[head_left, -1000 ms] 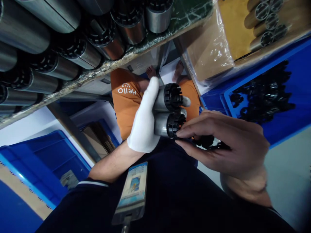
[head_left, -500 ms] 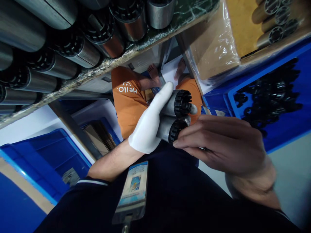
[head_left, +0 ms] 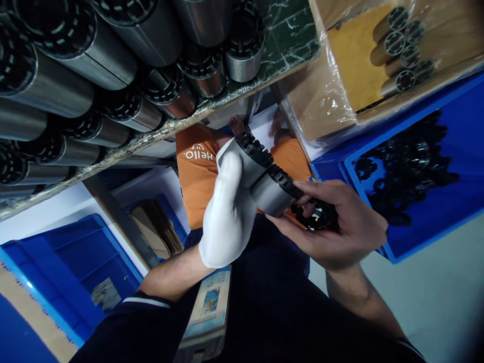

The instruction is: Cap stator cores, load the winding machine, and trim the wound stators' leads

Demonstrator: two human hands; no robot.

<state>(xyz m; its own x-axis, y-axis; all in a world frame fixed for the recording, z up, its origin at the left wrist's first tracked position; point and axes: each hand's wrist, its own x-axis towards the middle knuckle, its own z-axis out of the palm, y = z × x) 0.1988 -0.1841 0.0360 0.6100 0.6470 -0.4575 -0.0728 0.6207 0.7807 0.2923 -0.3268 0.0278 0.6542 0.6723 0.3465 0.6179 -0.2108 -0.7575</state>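
In a white glove, my left hand (head_left: 229,217) is wrapped round two short metal tubes held side by side. The upper tube (head_left: 245,159) and the lower tube (head_left: 270,196) each carry a black toothed plastic ring at the end facing right. My bare right hand (head_left: 340,227) is closed at the lower tube's end, its fingers touching the rim there. Inside its curled fingers sits a black plastic ring (head_left: 317,214), partly hidden by the fingers; whether more than one is there I cannot tell.
Many metal tubes with black rings (head_left: 113,45) stand on a green-topped bench (head_left: 291,40) at upper left. A blue bin (head_left: 397,252) of black parts is at right, beside a carton (head_left: 321,106) with bare tubes (head_left: 395,43). A person in an orange shirt (head_left: 196,186) is beyond my hands.
My left hand has tilted the tubes, turning their ringed ends up and to the right. My right hand has rolled open toward the camera, bringing the black ring in its fingers into view.
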